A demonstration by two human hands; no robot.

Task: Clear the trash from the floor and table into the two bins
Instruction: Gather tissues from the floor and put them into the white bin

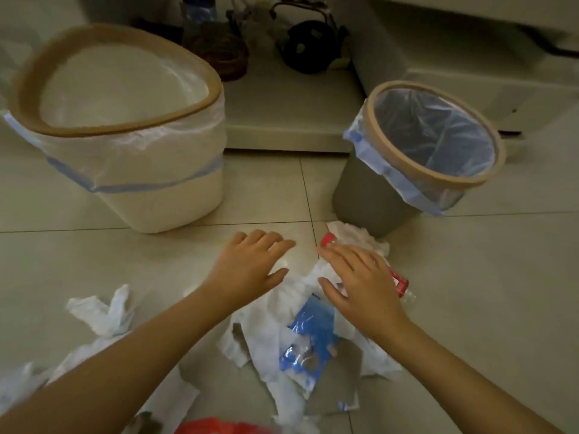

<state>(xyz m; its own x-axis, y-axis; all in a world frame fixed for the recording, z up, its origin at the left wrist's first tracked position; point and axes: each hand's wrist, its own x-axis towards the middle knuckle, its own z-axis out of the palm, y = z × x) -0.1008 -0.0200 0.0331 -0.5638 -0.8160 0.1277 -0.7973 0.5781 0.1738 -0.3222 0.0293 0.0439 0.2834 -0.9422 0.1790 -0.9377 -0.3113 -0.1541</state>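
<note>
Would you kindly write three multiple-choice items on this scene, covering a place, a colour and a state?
1. Where is the grey bin relative to the white bin?
A. To its right
B. To its left
C. Inside it

2. What colour is the packet in the tissue pile?
A. Green
B. Blue
C. Yellow

3. How are the hands?
A. Both open, holding nothing
B. Both fisted on trash
C. One inside a bin

Answers: 1 A, it stands on the right of the view. 2 B, its film is blue. 3 A, the left hand and right hand hover with fingers spread above the pile.
</note>
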